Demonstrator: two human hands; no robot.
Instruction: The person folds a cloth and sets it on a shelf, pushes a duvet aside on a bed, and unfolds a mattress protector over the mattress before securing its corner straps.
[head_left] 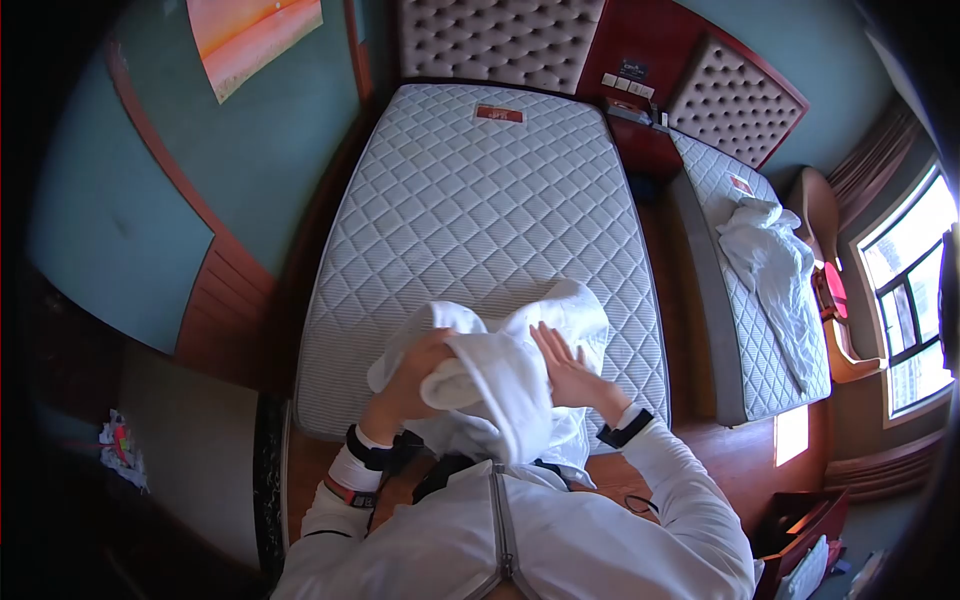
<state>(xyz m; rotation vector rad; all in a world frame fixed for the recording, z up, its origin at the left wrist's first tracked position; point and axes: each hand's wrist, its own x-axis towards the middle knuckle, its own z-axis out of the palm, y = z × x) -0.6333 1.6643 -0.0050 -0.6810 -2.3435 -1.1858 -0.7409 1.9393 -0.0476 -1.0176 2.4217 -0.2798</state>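
Observation:
A bulky white cloth [515, 375] is bunched between my hands above the near end of a quilted mattress [480, 200]. My left hand [408, 378] has its fingers wrapped round the cloth's left part, where a rolled fold shows. On the right, my right hand [570, 375] lies against the cloth with its fingers spread. Part of the cloth hangs down over the mattress's near edge, close to my body.
A second, narrower mattress [715, 190] bears a crumpled white sheet [770, 260] at the right. Between the beds stands a nightstand [640, 135]. A chair [845, 345] is near the window [905, 290]. Wooden furniture [805, 530] stands at the lower right.

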